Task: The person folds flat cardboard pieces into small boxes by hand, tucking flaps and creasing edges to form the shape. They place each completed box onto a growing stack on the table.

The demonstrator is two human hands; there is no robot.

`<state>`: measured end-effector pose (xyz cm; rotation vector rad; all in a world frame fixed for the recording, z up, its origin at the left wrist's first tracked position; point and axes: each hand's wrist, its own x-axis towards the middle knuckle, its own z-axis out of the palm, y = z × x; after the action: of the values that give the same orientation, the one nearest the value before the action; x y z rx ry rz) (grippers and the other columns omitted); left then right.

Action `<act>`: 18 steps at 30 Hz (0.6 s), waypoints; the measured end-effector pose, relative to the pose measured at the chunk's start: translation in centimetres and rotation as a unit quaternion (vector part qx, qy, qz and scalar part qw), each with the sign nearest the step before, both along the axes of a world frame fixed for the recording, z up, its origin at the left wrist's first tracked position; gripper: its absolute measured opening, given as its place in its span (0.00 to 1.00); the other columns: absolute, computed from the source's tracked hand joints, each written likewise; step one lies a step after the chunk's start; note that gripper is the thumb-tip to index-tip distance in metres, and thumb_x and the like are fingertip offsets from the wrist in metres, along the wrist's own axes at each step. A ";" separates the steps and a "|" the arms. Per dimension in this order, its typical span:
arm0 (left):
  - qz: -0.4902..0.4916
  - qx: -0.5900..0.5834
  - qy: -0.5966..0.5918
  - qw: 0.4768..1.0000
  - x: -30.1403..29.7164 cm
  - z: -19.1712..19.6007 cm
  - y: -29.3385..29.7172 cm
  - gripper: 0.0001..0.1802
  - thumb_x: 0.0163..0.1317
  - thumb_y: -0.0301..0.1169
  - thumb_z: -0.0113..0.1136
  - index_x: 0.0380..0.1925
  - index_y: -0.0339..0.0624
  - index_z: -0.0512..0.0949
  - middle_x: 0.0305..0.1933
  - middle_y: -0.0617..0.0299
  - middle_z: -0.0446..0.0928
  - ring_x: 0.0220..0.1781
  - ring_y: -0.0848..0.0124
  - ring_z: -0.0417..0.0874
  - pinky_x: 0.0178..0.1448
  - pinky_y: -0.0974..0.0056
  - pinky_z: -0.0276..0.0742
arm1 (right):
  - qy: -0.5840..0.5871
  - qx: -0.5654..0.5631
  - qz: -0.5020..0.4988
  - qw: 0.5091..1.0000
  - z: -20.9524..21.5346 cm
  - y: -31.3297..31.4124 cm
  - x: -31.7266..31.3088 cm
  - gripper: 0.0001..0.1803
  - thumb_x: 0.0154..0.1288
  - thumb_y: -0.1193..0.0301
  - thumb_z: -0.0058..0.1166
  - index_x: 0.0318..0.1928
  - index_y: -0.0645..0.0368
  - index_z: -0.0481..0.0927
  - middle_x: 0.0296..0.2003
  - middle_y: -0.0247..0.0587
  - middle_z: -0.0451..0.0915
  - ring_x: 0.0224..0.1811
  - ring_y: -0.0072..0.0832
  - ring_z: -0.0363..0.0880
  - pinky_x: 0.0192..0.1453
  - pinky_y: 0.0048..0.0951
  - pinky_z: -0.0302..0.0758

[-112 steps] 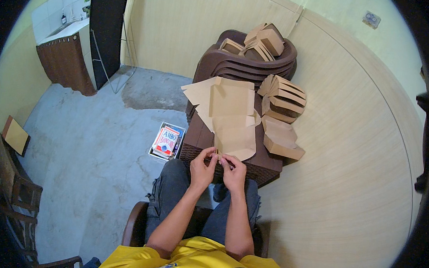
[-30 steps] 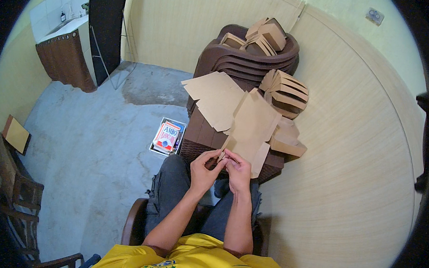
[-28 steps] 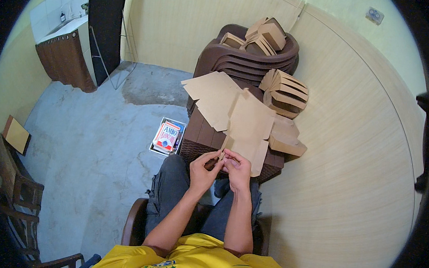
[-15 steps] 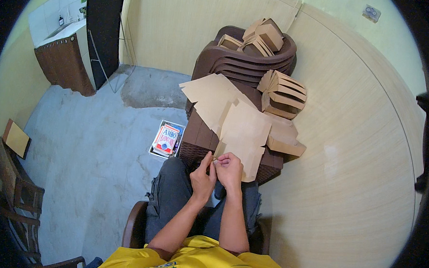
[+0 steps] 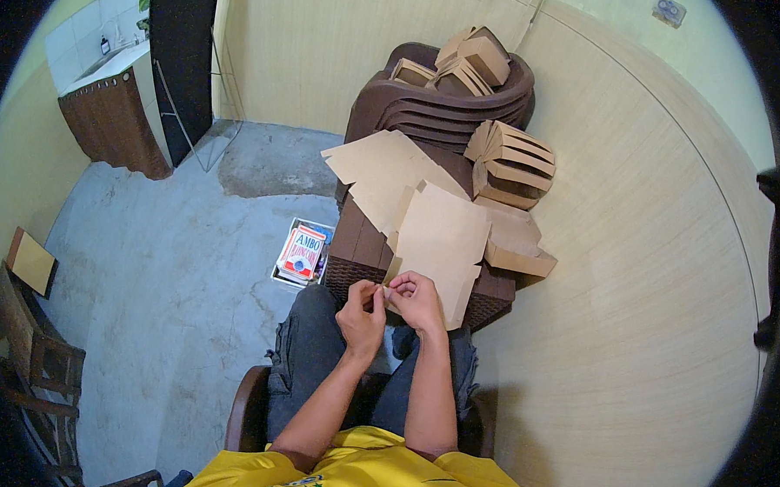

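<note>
A flat brown cardboard box blank (image 5: 443,224) lies on a dark brown woven-look table (image 5: 353,242), its near end toward my knees. At its near left corner my right hand (image 5: 416,302) is closed, pinching the cardboard edge between thumb and fingers. Right beside it my left hand (image 5: 362,319) is also closed, thumb and bent index finger meeting at the same corner. The small flap between the fingertips is mostly hidden. Partly under this blank, farther off and to the left, lies a second flat cardboard blank (image 5: 378,166).
A partly folded box (image 5: 516,242) and a group of nested boxes (image 5: 511,166) sit at the table's right. More boxes (image 5: 476,60) rest on stacked brown plastic chairs (image 5: 422,114). A small bin (image 5: 302,253) with a red-and-white pack stands on the floor left of the table.
My left hand has drawn slightly left, its index finger now bent rather than stretched. The right hand has stayed at the corner, its wrist shifted a little. The view has tilted slightly.
</note>
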<state>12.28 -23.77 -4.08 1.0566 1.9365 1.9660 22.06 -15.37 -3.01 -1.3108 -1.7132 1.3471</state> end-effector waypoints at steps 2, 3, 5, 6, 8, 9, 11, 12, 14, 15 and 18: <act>0.014 -0.017 -0.016 1.000 0.1 0.1 0.0 0.11 0.69 0.23 0.70 0.48 0.36 0.81 0.40 0.50 0.91 0.41 0.58 0.95 0.47 0.59 0.89 | 0.022 -0.031 0.010 0.999 -0.1 0.0 0.0 0.09 0.64 0.83 0.69 0.42 0.62 0.83 0.33 0.34 0.85 0.34 0.18 0.81 0.38 0.23 0.78; 0.002 -0.028 -0.008 1.000 -0.1 0.1 0.1 0.10 0.69 0.23 0.70 0.48 0.35 0.82 0.40 0.49 0.91 0.41 0.57 0.95 0.48 0.59 0.89 | 0.043 -0.043 0.019 0.998 -0.2 0.0 0.0 0.10 0.65 0.84 0.68 0.43 0.63 0.82 0.33 0.33 0.85 0.34 0.17 0.80 0.38 0.21 0.77; -0.020 -0.037 0.011 0.999 -0.7 -0.1 0.2 0.10 0.68 0.24 0.70 0.48 0.34 0.84 0.42 0.48 0.91 0.41 0.55 0.95 0.49 0.57 0.88 | 0.015 -0.002 0.015 1.000 -0.8 0.2 0.0 0.10 0.65 0.84 0.69 0.43 0.62 0.81 0.33 0.33 0.85 0.34 0.17 0.81 0.38 0.21 0.78; -0.053 -0.058 0.029 0.996 -1.0 -0.3 0.3 0.10 0.68 0.25 0.70 0.47 0.33 0.85 0.42 0.47 0.91 0.41 0.54 0.94 0.50 0.57 0.88 | 0.009 0.016 0.019 1.000 -1.1 0.2 0.0 0.10 0.65 0.84 0.69 0.43 0.62 0.81 0.34 0.33 0.85 0.35 0.17 0.82 0.38 0.21 0.78; -0.119 -0.084 0.070 0.987 -1.7 -0.6 0.4 0.11 0.68 0.27 0.70 0.46 0.31 0.88 0.41 0.46 0.90 0.40 0.53 0.94 0.52 0.56 0.87 | 0.023 0.026 -0.006 0.999 -1.5 0.5 0.1 0.12 0.63 0.84 0.69 0.42 0.61 0.81 0.33 0.34 0.85 0.35 0.17 0.82 0.38 0.22 0.78; -0.125 -0.082 0.066 0.986 -1.8 -0.8 0.4 0.11 0.67 0.27 0.70 0.46 0.32 0.88 0.40 0.45 0.90 0.40 0.53 0.94 0.51 0.56 0.87 | 0.002 0.010 -0.039 0.999 -1.6 0.5 0.0 0.12 0.63 0.85 0.70 0.42 0.61 0.80 0.32 0.34 0.86 0.35 0.17 0.83 0.38 0.23 0.79; -0.134 -0.110 0.045 0.984 -1.7 -0.9 0.6 0.11 0.67 0.28 0.71 0.44 0.32 0.90 0.39 0.45 0.90 0.39 0.53 0.93 0.49 0.55 0.87 | -0.004 0.027 -0.043 0.999 -1.1 0.2 -0.2 0.13 0.62 0.82 0.71 0.43 0.60 0.80 0.31 0.36 0.86 0.34 0.23 0.85 0.39 0.27 0.80; -0.120 -0.105 0.056 0.986 -1.7 -1.0 0.6 0.11 0.66 0.28 0.71 0.44 0.33 0.90 0.38 0.45 0.90 0.38 0.53 0.93 0.48 0.55 0.87 | -0.030 0.024 -0.063 0.997 -0.6 0.0 -0.3 0.13 0.61 0.81 0.71 0.43 0.60 0.80 0.30 0.37 0.87 0.34 0.25 0.86 0.39 0.29 0.81; -0.094 -0.121 0.067 0.986 -1.8 -0.9 0.7 0.10 0.65 0.27 0.72 0.43 0.34 0.90 0.35 0.45 0.89 0.37 0.53 0.93 0.46 0.55 0.87 | -0.129 0.156 -0.147 0.968 0.8 -1.0 -0.2 0.14 0.61 0.77 0.71 0.45 0.60 0.80 0.28 0.39 0.86 0.32 0.33 0.86 0.40 0.36 0.82; -0.076 -0.121 0.076 0.987 -2.1 -0.9 0.7 0.10 0.64 0.27 0.72 0.43 0.34 0.90 0.35 0.45 0.89 0.37 0.53 0.93 0.45 0.55 0.87 | -0.180 0.219 -0.189 0.940 1.6 -1.3 0.0 0.15 0.60 0.75 0.71 0.46 0.60 0.80 0.28 0.40 0.86 0.31 0.38 0.86 0.40 0.39 0.82; -0.033 -0.129 0.090 0.987 -3.4 -0.8 0.3 0.08 0.62 0.26 0.72 0.40 0.34 0.89 0.34 0.46 0.89 0.35 0.53 0.92 0.43 0.56 0.87 | -0.234 0.418 -0.383 0.790 3.7 -1.2 2.6 0.17 0.62 0.68 0.70 0.47 0.65 0.82 0.34 0.47 0.87 0.35 0.45 0.86 0.45 0.48 0.83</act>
<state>8.85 -23.51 -4.92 1.2437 2.1442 1.5793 24.67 -16.61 0.70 -1.5371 -1.4641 -0.2381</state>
